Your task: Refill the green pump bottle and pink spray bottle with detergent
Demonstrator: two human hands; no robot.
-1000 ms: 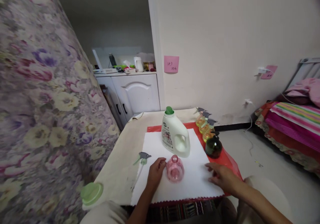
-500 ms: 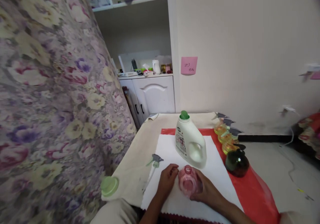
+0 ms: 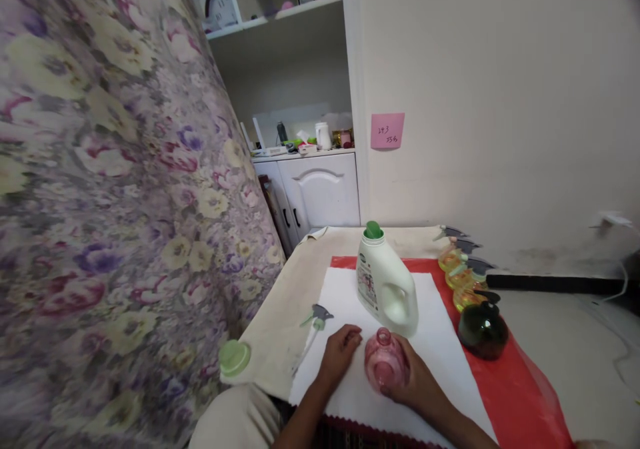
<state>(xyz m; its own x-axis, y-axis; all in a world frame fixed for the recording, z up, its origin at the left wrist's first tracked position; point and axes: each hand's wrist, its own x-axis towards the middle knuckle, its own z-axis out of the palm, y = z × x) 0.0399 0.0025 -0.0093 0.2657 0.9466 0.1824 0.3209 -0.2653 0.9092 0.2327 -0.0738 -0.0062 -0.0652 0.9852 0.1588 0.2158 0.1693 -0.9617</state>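
Observation:
My right hand (image 3: 416, 381) is wrapped round the side of a pink see-through bottle (image 3: 384, 362), whose bare neck points up and away from me. My left hand (image 3: 343, 350) rests over the white sheet just left of the bottle, fingers loosely bent and apart from the thumb, with nothing seen in them. A trigger spray head (image 3: 320, 313) with a pale dip tube lies left of that hand. Beyond the bottle stands a large pale detergent jug (image 3: 384, 279) with a handle and a green spout piece in its mouth.
Yellow spray bottles (image 3: 463, 295) line the right side, with a dark green round bottle (image 3: 483, 329) nearest. A light green cap (image 3: 235, 357) sits at the left table edge. White sheet (image 3: 450, 362) and red sheet (image 3: 525, 395) cover the table. A floral curtain (image 3: 150, 235) hangs left.
The view has swung slightly left, so things appear shifted right. The pink bottle stays in my right hand, and my left hand keeps beside it.

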